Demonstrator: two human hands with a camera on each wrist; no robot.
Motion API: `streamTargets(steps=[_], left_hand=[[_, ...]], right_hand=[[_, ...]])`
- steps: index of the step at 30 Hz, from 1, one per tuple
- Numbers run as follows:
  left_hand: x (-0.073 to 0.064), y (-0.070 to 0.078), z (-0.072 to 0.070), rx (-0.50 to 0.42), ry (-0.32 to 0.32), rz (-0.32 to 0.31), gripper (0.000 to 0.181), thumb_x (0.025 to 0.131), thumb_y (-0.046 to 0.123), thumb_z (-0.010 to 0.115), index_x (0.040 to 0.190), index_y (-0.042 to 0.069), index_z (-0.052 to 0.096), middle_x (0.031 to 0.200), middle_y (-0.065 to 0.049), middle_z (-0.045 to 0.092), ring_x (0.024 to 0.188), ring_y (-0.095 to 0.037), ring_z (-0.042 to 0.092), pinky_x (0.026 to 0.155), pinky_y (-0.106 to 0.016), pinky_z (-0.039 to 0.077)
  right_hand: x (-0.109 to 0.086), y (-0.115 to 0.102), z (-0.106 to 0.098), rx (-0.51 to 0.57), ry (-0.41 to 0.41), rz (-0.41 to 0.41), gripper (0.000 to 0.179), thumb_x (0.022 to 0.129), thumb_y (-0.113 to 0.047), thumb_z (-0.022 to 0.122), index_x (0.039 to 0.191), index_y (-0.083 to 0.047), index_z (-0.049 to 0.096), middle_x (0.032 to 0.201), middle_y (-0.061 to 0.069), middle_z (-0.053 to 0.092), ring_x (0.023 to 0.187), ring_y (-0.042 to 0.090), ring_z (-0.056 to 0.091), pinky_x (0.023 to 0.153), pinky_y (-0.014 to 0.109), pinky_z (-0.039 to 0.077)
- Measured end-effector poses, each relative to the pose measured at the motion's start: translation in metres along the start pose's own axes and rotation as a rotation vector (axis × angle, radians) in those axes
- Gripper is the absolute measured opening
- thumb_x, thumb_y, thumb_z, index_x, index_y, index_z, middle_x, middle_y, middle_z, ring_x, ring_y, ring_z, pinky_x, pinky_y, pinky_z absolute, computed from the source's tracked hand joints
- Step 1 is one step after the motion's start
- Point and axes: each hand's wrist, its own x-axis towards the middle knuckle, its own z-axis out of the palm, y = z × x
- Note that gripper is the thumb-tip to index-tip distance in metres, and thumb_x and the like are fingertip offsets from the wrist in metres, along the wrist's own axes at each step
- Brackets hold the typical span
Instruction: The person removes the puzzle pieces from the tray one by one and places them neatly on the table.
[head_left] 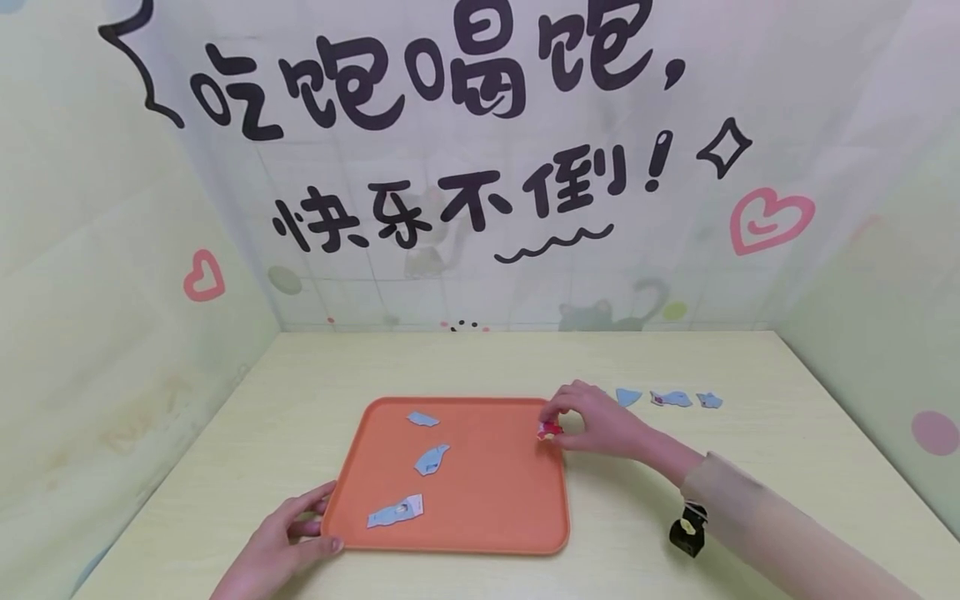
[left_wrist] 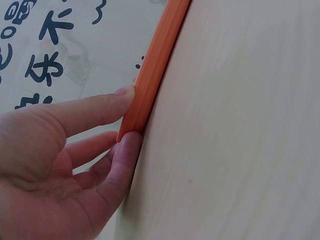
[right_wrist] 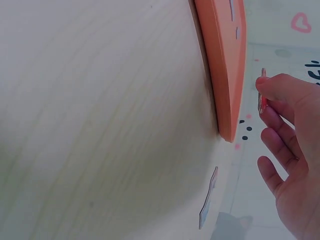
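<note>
An orange tray (head_left: 495, 508) lies on the table, with three light-blue irregular puzzle pieces on its left half: an upper one (head_left: 423, 418), a middle one (head_left: 432, 459) and a lower one (head_left: 396, 512). My left hand (head_left: 273, 542) grips the tray's near left corner; in the left wrist view its thumb and fingers (left_wrist: 127, 150) meet the orange rim. Over the tray's far right corner, my right hand (head_left: 600, 423) pinches a small red puzzle piece (head_left: 549, 430) between thumb and fingers. The right wrist view shows this piece (right_wrist: 262, 92) edge-on, held above the tray's level.
Right of the tray, beyond my right hand, more light-blue pieces lie in a row: a fan-shaped one (head_left: 627, 397), a longer one (head_left: 671, 398) and a small one (head_left: 709, 400). A black object (head_left: 688, 529) shows beside my right sleeve. Printed cloth walls surround the pale wooden table (head_left: 315, 367).
</note>
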Motion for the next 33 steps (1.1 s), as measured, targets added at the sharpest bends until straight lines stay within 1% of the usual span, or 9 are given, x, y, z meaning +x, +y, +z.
streamTargets(steps=[5,12,16,23,29,33], left_hand=[[0.0,0.0,0.0,0.0,-0.003,0.001,0.083,0.077,0.024,0.084,0.148,0.01,0.044,0.126,-0.009,0.058,0.105,-0.018,0.062,0.085,-0.029,0.05],[0.001,-0.001,0.0,0.002,-0.005,0.001,0.083,0.077,0.024,0.084,0.148,0.01,0.044,0.126,-0.009,0.058,0.105,-0.018,0.062,0.084,-0.028,0.05],[0.0,-0.001,0.0,-0.002,-0.009,0.009,0.082,0.078,0.023,0.084,0.148,0.01,0.044,0.126,-0.009,0.058,0.105,-0.018,0.062,0.084,-0.027,0.049],[0.0,0.001,0.0,0.004,-0.008,-0.004,0.082,0.078,0.024,0.083,0.149,0.009,0.044,0.126,-0.009,0.058,0.106,-0.018,0.062,0.086,-0.03,0.05],[0.0,0.003,0.0,0.011,-0.006,-0.011,0.082,0.079,0.024,0.083,0.149,0.009,0.043,0.126,-0.008,0.057,0.106,-0.018,0.061,0.085,-0.03,0.05],[-0.001,0.003,0.0,0.011,-0.005,0.002,0.081,0.079,0.022,0.083,0.149,0.009,0.044,0.126,-0.009,0.057,0.106,-0.018,0.061,0.086,-0.031,0.051]], right_hand=[[-0.011,0.007,-0.003,0.011,0.025,0.019,0.019,0.084,-0.02,0.079,0.102,-0.021,0.073,0.097,-0.011,0.069,0.095,0.015,0.06,0.086,0.034,0.048],[-0.023,0.016,-0.003,0.005,0.043,0.054,0.019,0.083,-0.02,0.079,0.1,-0.02,0.072,0.094,-0.012,0.067,0.092,0.017,0.059,0.086,0.035,0.049],[-0.028,0.02,-0.002,-0.006,0.049,0.061,0.019,0.081,-0.019,0.08,0.098,-0.02,0.072,0.092,-0.013,0.066,0.091,0.015,0.059,0.087,0.033,0.048],[-0.036,0.021,0.0,0.0,0.013,0.114,0.019,0.082,-0.02,0.08,0.099,-0.021,0.073,0.094,-0.015,0.067,0.09,0.009,0.06,0.088,0.034,0.047],[-0.043,0.02,0.004,0.048,-0.022,0.167,0.02,0.082,-0.02,0.08,0.1,-0.022,0.073,0.096,-0.015,0.068,0.095,0.011,0.057,0.087,0.034,0.047],[-0.046,0.019,0.006,0.062,-0.042,0.19,0.022,0.081,-0.02,0.08,0.101,-0.022,0.072,0.098,-0.015,0.068,0.097,0.012,0.055,0.088,0.035,0.046]])
